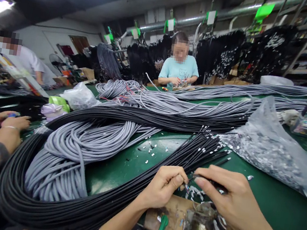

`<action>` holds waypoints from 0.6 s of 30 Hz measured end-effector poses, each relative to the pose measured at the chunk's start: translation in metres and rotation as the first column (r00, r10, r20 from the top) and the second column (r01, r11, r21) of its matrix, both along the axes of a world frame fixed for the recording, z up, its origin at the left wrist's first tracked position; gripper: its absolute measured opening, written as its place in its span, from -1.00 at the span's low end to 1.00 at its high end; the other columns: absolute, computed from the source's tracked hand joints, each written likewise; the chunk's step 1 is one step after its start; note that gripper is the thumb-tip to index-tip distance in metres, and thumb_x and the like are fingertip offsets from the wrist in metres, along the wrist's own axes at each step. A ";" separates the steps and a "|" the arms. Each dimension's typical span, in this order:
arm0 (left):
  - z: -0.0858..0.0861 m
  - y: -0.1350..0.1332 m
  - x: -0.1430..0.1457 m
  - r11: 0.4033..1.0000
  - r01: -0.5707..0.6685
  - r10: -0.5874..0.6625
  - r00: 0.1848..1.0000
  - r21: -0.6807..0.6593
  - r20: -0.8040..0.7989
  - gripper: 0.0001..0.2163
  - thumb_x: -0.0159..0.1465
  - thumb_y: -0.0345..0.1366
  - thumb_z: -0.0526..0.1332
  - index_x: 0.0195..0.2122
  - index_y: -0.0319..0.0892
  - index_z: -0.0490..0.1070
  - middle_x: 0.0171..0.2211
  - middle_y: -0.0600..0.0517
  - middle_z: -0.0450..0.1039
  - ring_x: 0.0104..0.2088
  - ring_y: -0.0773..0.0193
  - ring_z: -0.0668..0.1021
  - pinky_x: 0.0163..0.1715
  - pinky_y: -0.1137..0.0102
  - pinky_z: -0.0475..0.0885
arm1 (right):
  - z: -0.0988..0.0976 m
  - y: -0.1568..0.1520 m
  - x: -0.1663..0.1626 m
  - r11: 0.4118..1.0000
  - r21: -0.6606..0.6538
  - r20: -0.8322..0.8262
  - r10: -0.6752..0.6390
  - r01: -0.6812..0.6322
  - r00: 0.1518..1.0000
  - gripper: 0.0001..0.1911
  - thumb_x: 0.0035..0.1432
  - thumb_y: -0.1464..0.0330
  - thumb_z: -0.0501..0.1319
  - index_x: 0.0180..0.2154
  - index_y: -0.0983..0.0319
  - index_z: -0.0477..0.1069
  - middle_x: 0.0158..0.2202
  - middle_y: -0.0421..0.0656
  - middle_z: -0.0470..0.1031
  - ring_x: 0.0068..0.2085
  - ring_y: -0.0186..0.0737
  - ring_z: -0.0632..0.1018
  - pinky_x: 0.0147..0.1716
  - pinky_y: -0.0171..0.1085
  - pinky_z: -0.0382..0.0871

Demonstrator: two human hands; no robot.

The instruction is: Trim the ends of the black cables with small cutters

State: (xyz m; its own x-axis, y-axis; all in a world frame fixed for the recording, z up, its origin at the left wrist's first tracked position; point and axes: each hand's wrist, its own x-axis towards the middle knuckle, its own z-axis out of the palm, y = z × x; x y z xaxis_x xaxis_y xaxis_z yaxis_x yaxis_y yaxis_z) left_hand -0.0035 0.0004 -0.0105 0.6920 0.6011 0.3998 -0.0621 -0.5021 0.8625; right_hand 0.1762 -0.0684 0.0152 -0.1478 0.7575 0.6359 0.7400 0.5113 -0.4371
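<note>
My left hand [164, 186] is closed in a pinch near the end of a thin black cable [209, 182], its fingertips meeting those of my right hand [224, 193]. The right hand's fingers are curled round that same cable end, which lies across them. Both hands hover over a worn wooden block [176, 214] at the near edge of the green table [273, 202]. Small metal terminals [195, 193] lie scattered under the fingers. A big bundle of black cables [70, 210] sweeps from the hands round to the left.
Grey cable coils [69, 156] lie left of centre, with more grey bundles [190, 103] behind. A clear bag of small parts [274, 156] sits at right. A person's hands [8, 122] work at left; another person [179, 70] sits across the table.
</note>
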 end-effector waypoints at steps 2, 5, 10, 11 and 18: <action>0.000 -0.001 0.001 0.998 -0.062 0.061 0.998 -0.015 -0.024 -0.65 0.33 -0.15 -0.06 -0.47 -0.26 0.31 -0.57 0.07 0.26 -0.54 0.40 0.32 -0.49 0.49 0.19 | 0.001 0.001 0.000 0.998 -0.064 -0.116 -0.017 0.010 0.993 -0.85 0.13 0.25 0.20 -0.31 0.18 0.46 -0.42 -0.22 0.50 -0.45 -0.33 0.51 -0.49 -0.40 0.35; 0.001 -0.003 0.004 0.984 -0.177 0.176 0.983 -0.019 -0.052 -0.68 0.33 -0.18 -0.05 -0.45 -0.26 0.32 -0.55 0.07 0.26 -0.53 0.41 0.30 -0.49 0.49 0.17 | -0.001 0.003 -0.002 0.992 -0.123 -0.162 0.014 -0.034 0.987 -0.68 -0.03 0.27 0.33 -0.18 0.18 0.41 -0.32 -0.20 0.45 -0.34 -0.31 0.50 -0.40 -0.40 0.39; 0.004 -0.004 0.007 0.989 -0.138 0.130 0.983 -0.051 -0.133 -0.66 0.31 -0.18 -0.01 -0.52 -0.27 0.31 -0.60 0.12 0.14 -0.55 0.44 0.18 -0.54 0.49 0.07 | -0.011 0.003 -0.008 0.989 0.149 -0.032 -0.015 0.020 0.999 -0.59 -0.02 0.64 0.02 -0.20 0.18 0.45 -0.33 -0.19 0.43 -0.39 -0.39 0.49 -0.46 -0.43 0.37; 0.005 -0.004 0.008 0.987 -0.119 0.103 0.985 -0.111 -0.140 -0.66 0.30 -0.16 0.00 -0.52 -0.27 0.31 -0.62 0.13 0.12 -0.57 0.45 0.17 -0.56 0.49 0.07 | -0.013 0.002 -0.008 0.978 0.209 -0.002 -0.022 0.022 1.000 -0.56 -0.05 0.66 -0.01 -0.22 0.19 0.46 -0.35 -0.19 0.44 -0.42 -0.39 0.49 -0.48 -0.43 0.36; 0.006 0.000 0.010 0.817 0.026 0.013 0.998 -0.576 0.064 -0.63 0.08 -0.01 0.23 -0.47 -0.28 0.30 -0.66 0.16 0.18 -0.69 0.54 0.17 -0.69 0.56 0.05 | -0.021 -0.002 -0.012 0.941 0.311 -0.141 -0.089 0.130 0.986 -0.69 0.02 0.59 0.15 -0.23 0.15 0.47 -0.38 -0.20 0.46 -0.43 -0.34 0.49 -0.45 -0.37 0.38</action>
State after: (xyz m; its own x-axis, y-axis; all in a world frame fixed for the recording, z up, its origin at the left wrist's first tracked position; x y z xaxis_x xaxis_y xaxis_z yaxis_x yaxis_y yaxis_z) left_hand 0.0069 0.0009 -0.0040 0.6821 0.7309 0.0239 -0.1271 0.0863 0.9881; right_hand 0.1642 -0.0707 -0.0059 0.0190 0.5194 0.8543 0.7503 0.5574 -0.3555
